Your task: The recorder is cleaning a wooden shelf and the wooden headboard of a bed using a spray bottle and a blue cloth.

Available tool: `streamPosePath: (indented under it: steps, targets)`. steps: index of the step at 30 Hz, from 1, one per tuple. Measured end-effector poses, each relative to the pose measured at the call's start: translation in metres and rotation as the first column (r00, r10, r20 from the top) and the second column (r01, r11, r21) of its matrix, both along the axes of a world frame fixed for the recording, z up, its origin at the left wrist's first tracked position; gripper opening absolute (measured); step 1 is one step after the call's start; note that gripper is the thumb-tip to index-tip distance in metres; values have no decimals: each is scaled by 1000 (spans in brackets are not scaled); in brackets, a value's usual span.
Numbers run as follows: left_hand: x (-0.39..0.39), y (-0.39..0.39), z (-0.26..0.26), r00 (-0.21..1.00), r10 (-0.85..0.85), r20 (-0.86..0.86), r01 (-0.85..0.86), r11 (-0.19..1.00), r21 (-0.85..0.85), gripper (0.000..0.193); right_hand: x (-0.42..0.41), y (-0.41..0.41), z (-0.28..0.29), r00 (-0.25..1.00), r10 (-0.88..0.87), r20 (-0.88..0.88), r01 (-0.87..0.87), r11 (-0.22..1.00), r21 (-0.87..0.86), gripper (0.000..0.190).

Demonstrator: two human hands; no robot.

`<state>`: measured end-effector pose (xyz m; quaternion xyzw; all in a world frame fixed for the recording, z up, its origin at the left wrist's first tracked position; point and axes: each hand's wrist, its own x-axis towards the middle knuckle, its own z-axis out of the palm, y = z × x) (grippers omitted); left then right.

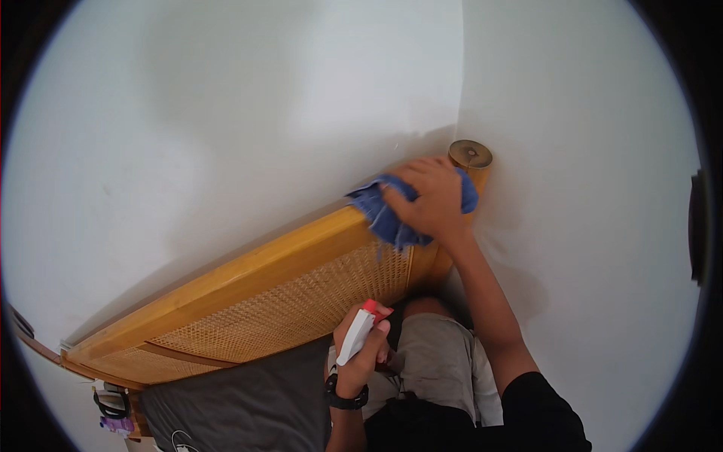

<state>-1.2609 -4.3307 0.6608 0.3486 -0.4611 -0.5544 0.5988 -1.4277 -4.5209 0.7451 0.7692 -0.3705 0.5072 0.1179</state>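
My right hand (pixel 432 200) presses a blue cloth (pixel 390 217) with frayed edges onto the top rail of a wooden headboard (pixel 271 248), close to its right end. Just beyond the fingers stands a round-topped corner post (pixel 470 153). Held low in front of my lap, my left hand (pixel 361 350) grips a spray bottle (pixel 355 337) by its white trigger head, which has a red nozzle. Most of the bottle's body is hidden by the hand and my legs. Below the rail, a woven cane panel (pixel 271 305) fills the headboard.
White walls (pixel 254 85) meet in a corner behind the post. A dark grey sheet (pixel 243 395) covers the bed under me, with a wire hanger (pixel 182 438) at its lower edge. Several small items (pixel 116 404) sit beyond the headboard's left end. A dark object (pixel 696 229) is at the far right.
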Motion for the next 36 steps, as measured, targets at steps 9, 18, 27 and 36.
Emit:
streamPosePath:
  steps: [9, 18, 27, 36]
  targets:
    - [-20, -9, -5, 1000, -17, -27, 19, 996, 86, 16, 39, 16, -11, 994, -41, 99, 46, 998, -50, 23]
    - [-31, -16, -3, 998, -42, 40, 37, 993, 111, 17, -3, -9, -18, 982, 32, 188, -17, 997, -79, 23]
    - [-44, -19, -14, 991, -68, 114, 49, 986, 160, 19, 38, 12, -15, 985, -28, 172, 50, 991, -122, 22]
    - [-48, -19, -4, 997, -7, 82, -5, 988, 153, 18, -4, -8, 0, 960, 273, -55, -274, 962, -10, 22]
